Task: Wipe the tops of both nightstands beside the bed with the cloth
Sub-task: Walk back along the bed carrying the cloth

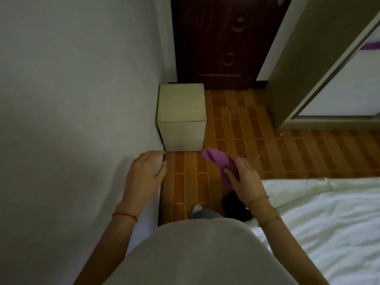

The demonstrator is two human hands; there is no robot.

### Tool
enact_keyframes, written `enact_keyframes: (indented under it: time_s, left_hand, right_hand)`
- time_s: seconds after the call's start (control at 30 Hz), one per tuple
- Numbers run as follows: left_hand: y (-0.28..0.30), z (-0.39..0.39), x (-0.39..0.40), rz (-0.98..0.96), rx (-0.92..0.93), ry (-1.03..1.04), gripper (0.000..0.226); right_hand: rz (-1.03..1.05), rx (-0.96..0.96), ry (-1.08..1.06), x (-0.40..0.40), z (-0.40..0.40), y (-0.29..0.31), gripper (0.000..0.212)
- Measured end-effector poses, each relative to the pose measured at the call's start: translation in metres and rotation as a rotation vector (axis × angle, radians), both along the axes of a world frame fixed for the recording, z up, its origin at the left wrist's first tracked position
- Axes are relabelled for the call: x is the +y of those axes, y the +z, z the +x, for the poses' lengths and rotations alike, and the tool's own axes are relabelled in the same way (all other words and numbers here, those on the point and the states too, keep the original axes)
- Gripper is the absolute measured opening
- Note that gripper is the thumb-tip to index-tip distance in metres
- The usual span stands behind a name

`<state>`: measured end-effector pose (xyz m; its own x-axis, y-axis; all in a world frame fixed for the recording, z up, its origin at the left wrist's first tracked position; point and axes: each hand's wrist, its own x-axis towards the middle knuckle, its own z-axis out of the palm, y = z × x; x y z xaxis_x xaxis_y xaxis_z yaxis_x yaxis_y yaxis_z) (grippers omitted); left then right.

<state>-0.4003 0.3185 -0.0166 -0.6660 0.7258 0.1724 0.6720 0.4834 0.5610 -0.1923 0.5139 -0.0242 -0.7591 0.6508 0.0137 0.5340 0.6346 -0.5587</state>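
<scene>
A person stands in a narrow gap between a wall on the left and a bed (329, 219) on the right. The left hand (147, 173) hangs beside the wall, fingers loosely spread, holding nothing. The right hand (245, 177) grips a purple cloth (218, 161), held above the floor (236, 128). Farther ahead, against the wall, stands one nightstand (182, 103), its pale top bare and well apart from the cloth. No wiping shows yet here; the second nightstand is out of view, so its state is unknown.

The cloth (221, 164) is partly hidden behind the right hand (245, 177).
</scene>
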Motion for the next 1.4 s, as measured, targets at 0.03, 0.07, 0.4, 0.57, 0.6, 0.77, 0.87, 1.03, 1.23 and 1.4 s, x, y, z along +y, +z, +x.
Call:
enact_keyframes:
  time_s: [0.03,0.07,0.4,0.57,0.6,0.77,0.87,1.03,1.23,1.4]
  left_hand:
    - [0.001,-0.017,0.019,0.004,0.005,0.003,0.039]
    - [0.002,-0.033,0.037,0.009,0.012,0.007,0.04]
    - [-0.028,-0.199,0.192,-0.004,0.069,0.08,0.033]
    - [-0.065,-0.288,0.269,-0.009,0.087,0.067,0.032]
    - [-0.072,-0.304,0.284,-0.018,0.087,0.063,0.033]
    - [-0.107,-0.372,0.352,-0.076,0.059,0.04,0.036]
    - [-0.137,-0.404,0.388,-0.107,0.005,0.056,0.039]
    - [-0.217,-0.438,0.425,-0.149,-0.009,0.078,0.037]
    - [-0.329,-0.453,0.442,-0.204,-0.074,0.136,0.038]
    - [-0.39,-0.45,0.445,-0.234,-0.073,0.179,0.038]
  right_hand:
    - [0.011,0.005,0.018,0.02,-0.019,0.003,0.042]
    - [0.016,0.009,0.039,0.039,-0.039,0.005,0.041]
    - [0.025,-0.008,0.132,0.205,-0.229,-0.025,0.042]
    - [-0.005,-0.034,0.11,0.281,-0.325,-0.057,0.043]
    - [-0.02,-0.037,0.102,0.295,-0.342,-0.063,0.043]
    - [-0.07,-0.082,0.081,0.359,-0.422,-0.099,0.043]
    - [-0.096,-0.122,0.098,0.392,-0.463,-0.129,0.045]
    - [-0.112,-0.161,0.162,0.433,-0.52,-0.212,0.048]
    - [-0.11,-0.19,0.261,0.452,-0.558,-0.332,0.046]
    - [-0.076,-0.198,0.32,0.452,-0.559,-0.392,0.046]
